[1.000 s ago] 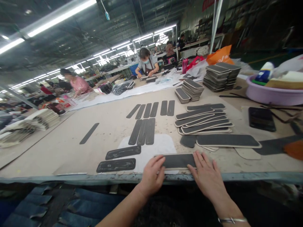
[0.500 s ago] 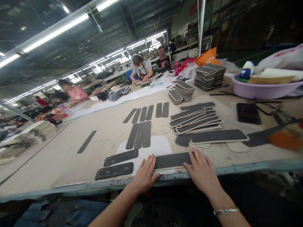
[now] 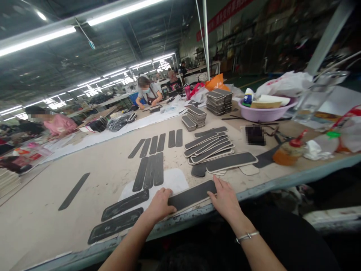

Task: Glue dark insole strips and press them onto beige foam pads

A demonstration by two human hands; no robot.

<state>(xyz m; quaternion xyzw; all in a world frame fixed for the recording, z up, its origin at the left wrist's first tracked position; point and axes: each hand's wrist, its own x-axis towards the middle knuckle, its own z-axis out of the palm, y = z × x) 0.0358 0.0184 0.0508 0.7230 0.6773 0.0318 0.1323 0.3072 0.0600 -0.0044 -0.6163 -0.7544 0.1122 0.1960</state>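
Observation:
A long dark rounded strip piece (image 3: 191, 195) lies at the near edge of the worktable (image 3: 50, 210), over a white sheet (image 3: 175, 180). My left hand (image 3: 159, 205) rests on its left end with the fingers curled over it. My right hand (image 3: 225, 199) lies flat on its right end, fingers stretched out. Two glossy dark strips (image 3: 118, 214) sit just left of my left hand. A fanned pile of similar pieces (image 3: 210, 146) lies beyond my right hand.
Rows of narrow dark strips (image 3: 153, 158) lie mid-table, one lone strip (image 3: 73, 191) at the left. Stacks of pieces (image 3: 218, 101), a purple basin (image 3: 263, 113), an orange bottle (image 3: 287, 152) and plastic bags stand at the right. Other people work at the table's far end.
The view has swung to the right and tilted. Both hands stay on the ends of the dark strip; my left hand's fingers have curled somewhat.

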